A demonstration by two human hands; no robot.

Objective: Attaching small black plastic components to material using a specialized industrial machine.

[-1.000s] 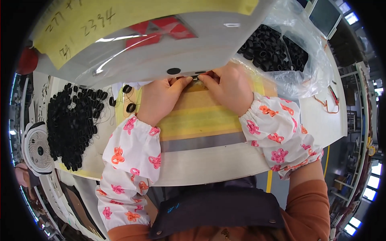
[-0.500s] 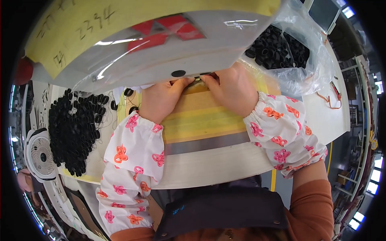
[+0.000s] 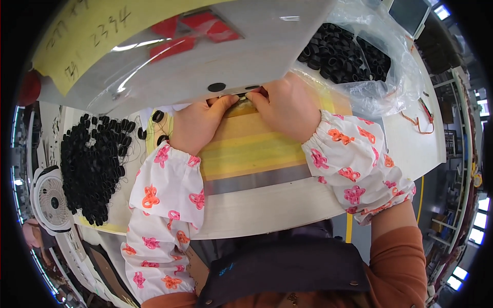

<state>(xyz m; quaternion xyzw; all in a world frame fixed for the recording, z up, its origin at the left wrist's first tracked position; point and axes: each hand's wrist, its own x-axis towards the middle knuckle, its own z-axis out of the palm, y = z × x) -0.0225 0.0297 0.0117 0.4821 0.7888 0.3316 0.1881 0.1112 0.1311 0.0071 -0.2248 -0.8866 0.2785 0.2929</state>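
Note:
My left hand (image 3: 197, 123) and my right hand (image 3: 288, 107) meet under the lower edge of a white machine head (image 3: 195, 72), shaped like that of a sewing machine. Thumbs and fingers of both are pinched close together beside a small metal part (image 3: 242, 96). What the fingertips hold is too small and too covered to make out. Below them lies the work surface, covered with yellow and tan tape (image 3: 251, 149). On the left is a large heap of small black loops (image 3: 92, 169), with thin threads trailing among them. A few single loops (image 3: 158, 116) lie beside my left wrist.
At the back right, a clear plastic bag (image 3: 405, 87) holds many more black loops (image 3: 334, 56). Thread snips (image 3: 426, 110) with an orange cord lie on the right of the white table (image 3: 267, 210). A white fan (image 3: 53, 200) stands at the left edge. Yellow paper covers part of the machine head.
The whole view has shifted slightly. Both hands stay together under the machine head, still pinched, with little movement between them.

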